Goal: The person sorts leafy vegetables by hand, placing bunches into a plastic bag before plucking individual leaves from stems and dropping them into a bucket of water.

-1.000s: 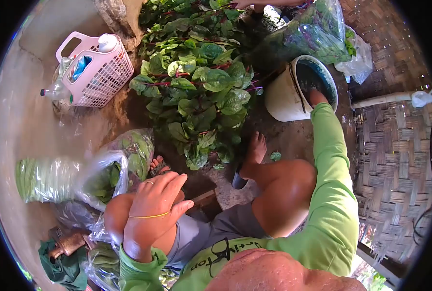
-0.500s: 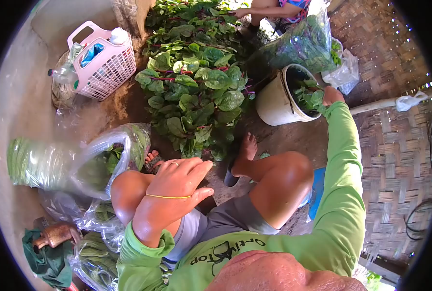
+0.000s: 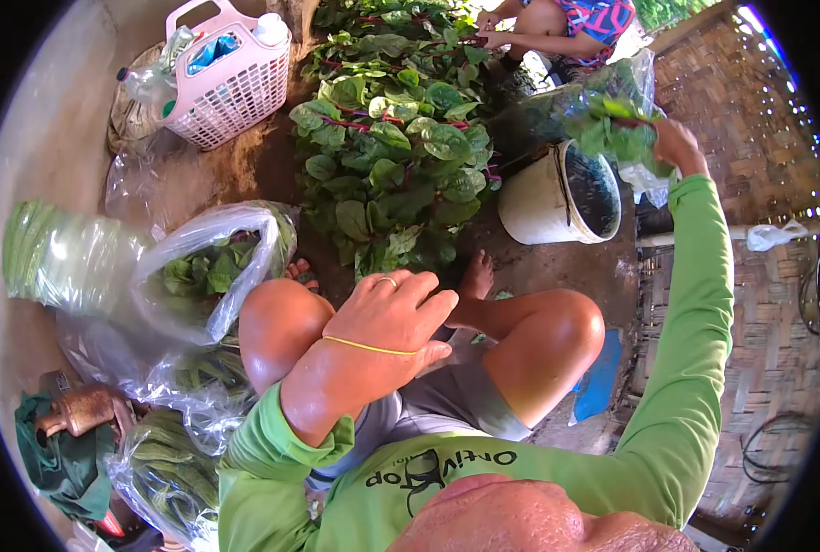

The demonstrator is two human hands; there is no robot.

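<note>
My right hand (image 3: 679, 147) is closed round the stems of a bunch of leafy greens (image 3: 612, 129), held up at the upper right, its leaves blurred by motion. Below it stands a white bucket (image 3: 539, 198) with dark, wet-looking insides. My left hand (image 3: 392, 317) hovers above my lap beside my knee, holding nothing, thumb apart and fingers loosely bent. A yellow rubber band (image 3: 369, 347) circles its wrist, and a ring is on one finger. Ahead of me lies a long heap of green leaves with purple stems (image 3: 401, 166).
At left are a pink basket (image 3: 230, 97) with bottles, an open plastic bag of greens (image 3: 267, 244), and bagged long green vegetables (image 3: 69, 258). A full plastic bag (image 3: 530, 120) stands behind the bucket. Another person's hands (image 3: 491, 32) work at the heap's far end. A woven wall (image 3: 741, 304) borders the right.
My right hand has lifted the greens out of the bucket, up and to the right. My left hand stays over my lap. The whole view has shifted slightly.
</note>
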